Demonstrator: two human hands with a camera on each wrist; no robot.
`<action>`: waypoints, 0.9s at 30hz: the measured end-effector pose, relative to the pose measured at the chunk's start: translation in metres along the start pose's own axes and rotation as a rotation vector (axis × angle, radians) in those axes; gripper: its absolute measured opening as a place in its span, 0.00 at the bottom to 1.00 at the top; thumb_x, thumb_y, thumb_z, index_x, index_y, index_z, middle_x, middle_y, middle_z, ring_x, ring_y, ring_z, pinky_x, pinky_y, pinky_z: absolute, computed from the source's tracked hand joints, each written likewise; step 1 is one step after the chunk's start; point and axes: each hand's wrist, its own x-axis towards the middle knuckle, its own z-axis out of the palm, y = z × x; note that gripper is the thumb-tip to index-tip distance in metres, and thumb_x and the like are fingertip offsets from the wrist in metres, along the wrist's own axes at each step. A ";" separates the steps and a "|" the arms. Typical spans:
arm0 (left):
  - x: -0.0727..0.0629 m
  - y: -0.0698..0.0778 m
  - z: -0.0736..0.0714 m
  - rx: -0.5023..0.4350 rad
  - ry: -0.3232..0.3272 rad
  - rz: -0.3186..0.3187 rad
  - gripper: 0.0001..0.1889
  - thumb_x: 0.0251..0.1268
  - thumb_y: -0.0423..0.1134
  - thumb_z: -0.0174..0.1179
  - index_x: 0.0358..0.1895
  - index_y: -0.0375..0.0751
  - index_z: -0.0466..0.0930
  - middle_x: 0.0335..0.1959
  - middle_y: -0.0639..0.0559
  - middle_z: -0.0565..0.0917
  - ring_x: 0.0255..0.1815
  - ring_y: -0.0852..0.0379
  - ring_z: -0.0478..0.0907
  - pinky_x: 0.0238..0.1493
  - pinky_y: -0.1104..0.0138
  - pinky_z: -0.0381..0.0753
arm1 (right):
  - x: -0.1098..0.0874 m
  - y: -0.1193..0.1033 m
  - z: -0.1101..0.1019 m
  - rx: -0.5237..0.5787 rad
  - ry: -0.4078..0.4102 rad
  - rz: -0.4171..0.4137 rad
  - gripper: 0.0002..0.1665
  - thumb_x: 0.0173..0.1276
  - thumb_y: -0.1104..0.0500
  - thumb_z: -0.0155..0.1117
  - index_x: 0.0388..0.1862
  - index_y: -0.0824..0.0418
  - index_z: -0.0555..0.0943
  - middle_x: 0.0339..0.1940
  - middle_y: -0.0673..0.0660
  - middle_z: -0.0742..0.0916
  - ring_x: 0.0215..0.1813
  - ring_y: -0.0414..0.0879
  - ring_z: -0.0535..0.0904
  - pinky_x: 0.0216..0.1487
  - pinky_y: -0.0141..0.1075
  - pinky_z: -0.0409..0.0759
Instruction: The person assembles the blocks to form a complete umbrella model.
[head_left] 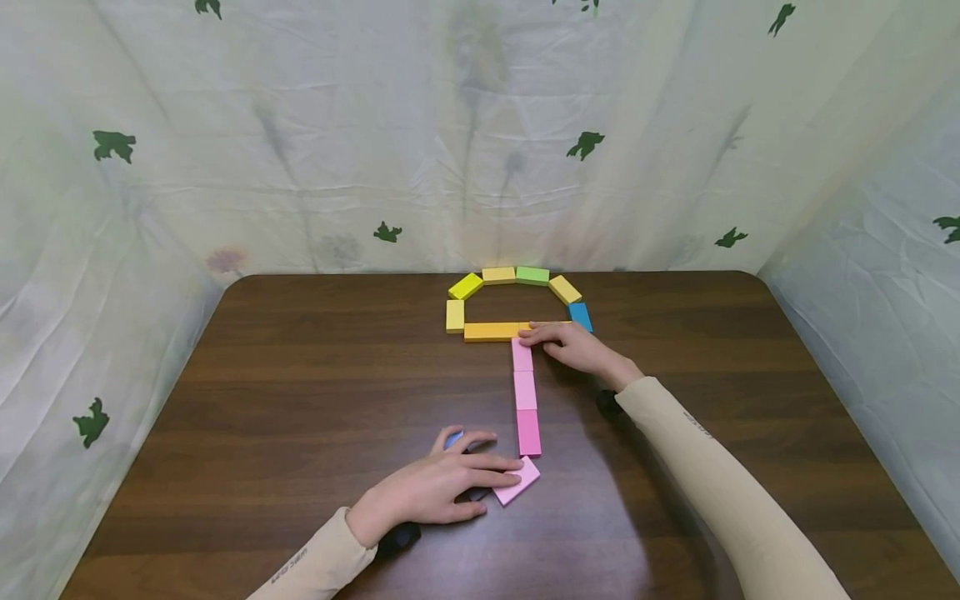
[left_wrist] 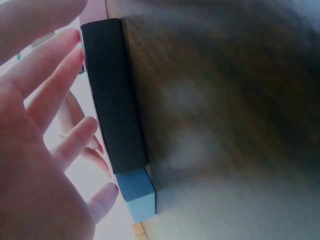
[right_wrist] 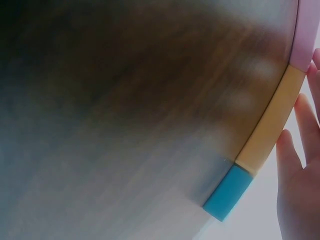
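My left hand [head_left: 435, 487] is spread low over the table, its fingers extended. Its fingertips lie on a tilted pink block [head_left: 527, 477] in the head view. Below those fingers is a black block [left_wrist: 112, 95], with a blue block [left_wrist: 137, 195] at its end, as the left wrist view shows. My right hand [head_left: 573, 346] reaches to the far side, fingertips resting at the joint of an orange block [head_left: 491, 332] and the top pink block [head_left: 522, 357]. Another pink block [head_left: 526, 390] and a deeper pink block [head_left: 528, 432] continue that column toward me.
An arch of blocks stands by the table's back edge: a pale yellow block [head_left: 455, 317], a bright yellow block [head_left: 466, 287], a green block [head_left: 532, 276], a blue corner block [head_left: 580, 316] and others. Behind the brown table [head_left: 337, 400] hangs a white curtain [head_left: 330, 133] with leaf prints.
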 end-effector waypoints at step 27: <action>-0.012 -0.052 -0.043 0.013 0.227 -0.284 0.28 0.62 0.44 0.64 0.66 0.44 0.72 0.70 0.50 0.67 0.70 0.44 0.57 0.60 0.36 0.49 | 0.000 0.000 -0.001 -0.045 -0.004 -0.024 0.22 0.66 0.72 0.52 0.57 0.63 0.81 0.60 0.57 0.80 0.67 0.52 0.68 0.65 0.47 0.66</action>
